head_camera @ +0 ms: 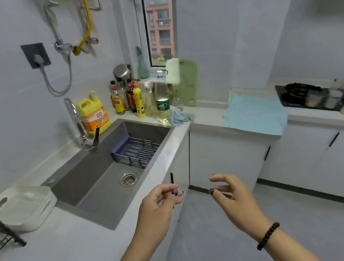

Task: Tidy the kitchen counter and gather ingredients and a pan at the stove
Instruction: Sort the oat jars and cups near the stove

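Left hand point(161, 203), lower centre: I hold it empty, fingers loosely curled. Right hand point(232, 194), beside it: likewise empty, free to reach. Sauce bottles point(125, 99), centre frame: massed on the worktop point(205, 116) corner behind the sink point(99, 172). Stove point(303, 95), far right: no pan visible.

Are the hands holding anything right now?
No. The left hand and right hand are both empty, fingers loosely curled in the air in front of the sink.
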Available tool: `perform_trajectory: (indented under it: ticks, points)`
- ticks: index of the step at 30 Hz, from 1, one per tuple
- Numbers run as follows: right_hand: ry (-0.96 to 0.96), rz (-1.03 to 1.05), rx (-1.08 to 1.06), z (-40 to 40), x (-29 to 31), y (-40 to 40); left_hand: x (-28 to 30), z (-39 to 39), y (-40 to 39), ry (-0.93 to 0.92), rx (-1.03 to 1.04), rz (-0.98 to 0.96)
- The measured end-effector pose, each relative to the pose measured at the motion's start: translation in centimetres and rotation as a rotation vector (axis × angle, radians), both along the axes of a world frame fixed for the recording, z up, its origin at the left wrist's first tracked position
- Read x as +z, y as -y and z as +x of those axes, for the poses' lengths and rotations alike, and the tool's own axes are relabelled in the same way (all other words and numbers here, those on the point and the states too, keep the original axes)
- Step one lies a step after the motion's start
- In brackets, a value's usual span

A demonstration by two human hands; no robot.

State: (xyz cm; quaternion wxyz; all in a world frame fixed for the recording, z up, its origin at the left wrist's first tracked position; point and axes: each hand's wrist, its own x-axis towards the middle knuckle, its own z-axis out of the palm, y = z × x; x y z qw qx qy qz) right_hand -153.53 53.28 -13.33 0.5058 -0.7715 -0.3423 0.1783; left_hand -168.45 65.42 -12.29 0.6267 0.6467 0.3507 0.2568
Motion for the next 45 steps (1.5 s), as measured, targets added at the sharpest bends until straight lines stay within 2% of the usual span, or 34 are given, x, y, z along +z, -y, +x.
perform_trajectory:
  ticks: [16,24,35,45]
  points:
    - [-0.052,0.013,-0.442,15.9,-1.5,-5.1,-2.0,22.5,-9.8,-0.021,-0.440,-0.026]
    - [-0.093,0.003,-0.603,21.4,-1.9,-3.9,-2.2,30.5,-10.0,-0.062,-0.586,-0.005]
    - [-0.161,0.017,-0.699,32.6,-3.5,1.7,-3.0,43.9,-4.6,-0.109,-0.700,-0.002]
    - [-0.108,0.042,-0.729,48.2,-1.5,12.5,-0.9,60.9,7.5,-0.021,-0.742,-0.017]
